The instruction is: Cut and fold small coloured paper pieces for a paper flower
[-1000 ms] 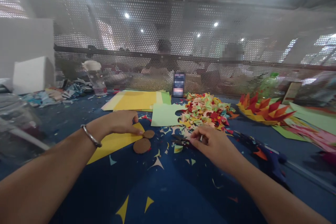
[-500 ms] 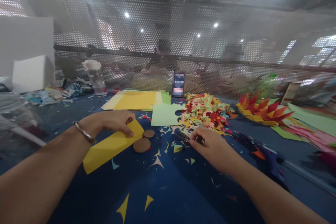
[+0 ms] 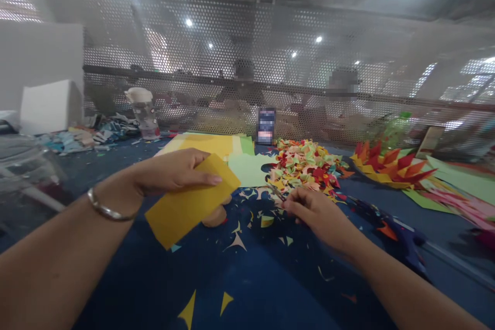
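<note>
A strip of yellow paper (image 3: pixel 189 209) is pinched in my left hand (image 3: pixel 174 172), thumb on top, raised off the table. Beneath its right edge lie brown discs (image 3: pixel 215 216), partly covered. My right hand (image 3: pixel 313 211) has its fingers closed around small scissors (image 3: pixel 276 192), whose thin blades point up and left; the handles are hidden by my fingers. Just beyond both hands rests a pale green sheet (image 3: pixel 247 170) with scalloped cuts along its right side. Small paper scraps (image 3: pixel 236 241) are scattered between the hands.
Cut paper pieces (image 3: pixel 305 167) form a heap behind my right hand. To the right are a glue gun (image 3: pixel 406 240) and a red-orange-yellow paper flower (image 3: pixel 392 165). Yellow sheets (image 3: pixel 209 142), a phone (image 3: pixel 266 126) and a lidded cup (image 3: pixel 143 113) stand or lie farther back.
My left hand has lifted the yellow paper off the table and moved it right, over the brown discs. My right hand has raised and turned the scissors, so the blades show more clearly.
</note>
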Tool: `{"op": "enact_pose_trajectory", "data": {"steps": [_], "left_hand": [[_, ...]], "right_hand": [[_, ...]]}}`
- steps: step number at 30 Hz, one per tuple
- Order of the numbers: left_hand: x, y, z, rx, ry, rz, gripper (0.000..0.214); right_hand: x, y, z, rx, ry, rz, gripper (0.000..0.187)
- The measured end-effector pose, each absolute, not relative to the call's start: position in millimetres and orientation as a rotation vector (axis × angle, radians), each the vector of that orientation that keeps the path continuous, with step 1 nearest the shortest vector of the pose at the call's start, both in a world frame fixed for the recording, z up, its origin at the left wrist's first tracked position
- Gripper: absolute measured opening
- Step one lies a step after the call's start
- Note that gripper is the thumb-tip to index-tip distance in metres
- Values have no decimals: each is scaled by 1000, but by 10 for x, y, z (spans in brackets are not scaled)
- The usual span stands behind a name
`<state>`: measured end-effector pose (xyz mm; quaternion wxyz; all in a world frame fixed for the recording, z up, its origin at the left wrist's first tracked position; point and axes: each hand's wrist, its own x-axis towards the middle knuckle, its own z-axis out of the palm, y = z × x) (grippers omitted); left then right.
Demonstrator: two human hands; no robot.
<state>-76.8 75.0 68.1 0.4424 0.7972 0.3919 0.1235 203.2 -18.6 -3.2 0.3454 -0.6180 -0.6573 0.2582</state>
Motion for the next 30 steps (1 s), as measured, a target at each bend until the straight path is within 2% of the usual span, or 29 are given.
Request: {"op": "enact_pose_trajectory", "data": {"steps": [3, 6, 11, 16, 30], "left_hand": [[-523, 627, 525, 1891, 839, 300, 34], [-321, 540, 360, 1732, 780, 347, 31], [-195, 484, 209, 1528, 697, 382, 27], [-204, 524, 168, 1465, 640, 384, 26], [-220, 605, 150, 1410, 632, 432, 24]], "right_hand": [[2017, -204, -10, -1466, -1424, 956, 17], [1996, -240, 9, -1385, -1278, 1049, 9], [1974, -286, 54, -1446, -1388, 1003, 31], [1983, -313, 87, -1463, -1532, 926, 27], [1965, -416, 134, -1382, -1694, 968, 22]]}}
